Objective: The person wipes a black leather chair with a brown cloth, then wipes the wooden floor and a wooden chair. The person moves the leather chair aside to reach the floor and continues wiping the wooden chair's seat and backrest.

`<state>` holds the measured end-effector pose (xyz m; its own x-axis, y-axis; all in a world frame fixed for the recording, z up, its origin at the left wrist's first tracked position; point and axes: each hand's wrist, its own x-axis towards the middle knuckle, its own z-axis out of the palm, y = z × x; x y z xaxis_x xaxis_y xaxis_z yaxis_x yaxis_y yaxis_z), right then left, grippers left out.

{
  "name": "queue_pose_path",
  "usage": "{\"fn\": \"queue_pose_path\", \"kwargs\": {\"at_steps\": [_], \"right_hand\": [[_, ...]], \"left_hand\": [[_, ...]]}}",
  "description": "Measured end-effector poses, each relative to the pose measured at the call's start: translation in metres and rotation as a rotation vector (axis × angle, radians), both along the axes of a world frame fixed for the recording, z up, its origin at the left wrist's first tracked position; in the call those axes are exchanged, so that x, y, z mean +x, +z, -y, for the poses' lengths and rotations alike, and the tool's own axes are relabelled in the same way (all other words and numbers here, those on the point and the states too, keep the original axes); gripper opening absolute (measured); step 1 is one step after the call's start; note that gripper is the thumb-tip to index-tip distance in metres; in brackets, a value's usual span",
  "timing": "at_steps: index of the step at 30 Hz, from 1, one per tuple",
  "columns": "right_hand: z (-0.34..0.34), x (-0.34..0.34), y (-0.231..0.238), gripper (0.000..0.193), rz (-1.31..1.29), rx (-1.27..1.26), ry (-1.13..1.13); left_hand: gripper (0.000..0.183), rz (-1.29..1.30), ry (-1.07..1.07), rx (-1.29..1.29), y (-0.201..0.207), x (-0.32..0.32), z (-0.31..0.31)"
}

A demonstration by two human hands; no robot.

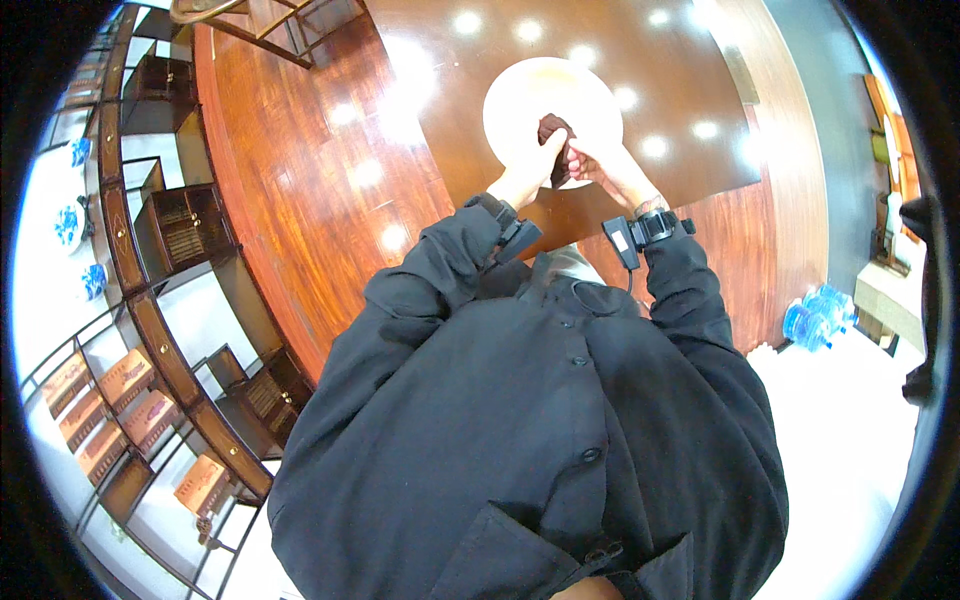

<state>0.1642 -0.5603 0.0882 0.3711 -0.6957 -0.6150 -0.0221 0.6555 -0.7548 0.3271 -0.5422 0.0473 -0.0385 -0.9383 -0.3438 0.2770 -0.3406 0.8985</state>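
A long, lumpy dark brown piece (550,128) is held above a round white plate (520,90); its exact kind I cannot make out. My left hand (534,170) is closed on its left side, with the thumb laid along it. My right hand (606,168) pinches its right edge with bent fingertips. Both hands are over the near part of the plate, and they hide some of the brown piece and the plate's near rim.
The plate stands on a glossy brown table (460,130) that reflects ceiling lights. A wooden chair (270,35) is at the far left. Dark shelves (185,225) with boxes and blue-white porcelain line the left. Large blue water bottles (818,318) are on the right.
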Motion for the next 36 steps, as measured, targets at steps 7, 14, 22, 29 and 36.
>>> {"fn": "queue_pose_path", "kwargs": {"at_steps": [7,14,22,29,36], "right_hand": [[-0.04,-0.03,-0.027,0.033,0.057,-0.136,-0.166],[-0.109,-0.102,-0.062,0.023,-0.064,-0.116,-0.411],[-0.193,-0.158,-0.081,0.02,-0.087,0.053,-0.576],[-0.258,-0.173,-0.104,0.019,-0.111,0.209,-0.631],[-0.296,-0.189,-0.121,0.019,-0.13,0.275,-0.704]], "left_hand": [[0.046,-0.01,-0.24,-0.019,0.005,-0.009,-0.021],[0.031,0.404,-0.57,-0.462,-0.014,-0.022,-0.074],[0.059,1.322,-0.487,-0.467,-0.078,0.003,-0.135],[0.05,1.138,-0.615,-0.67,-0.112,-0.051,-0.134],[0.041,0.99,-0.708,-0.861,-0.116,-0.145,-0.098]]}}
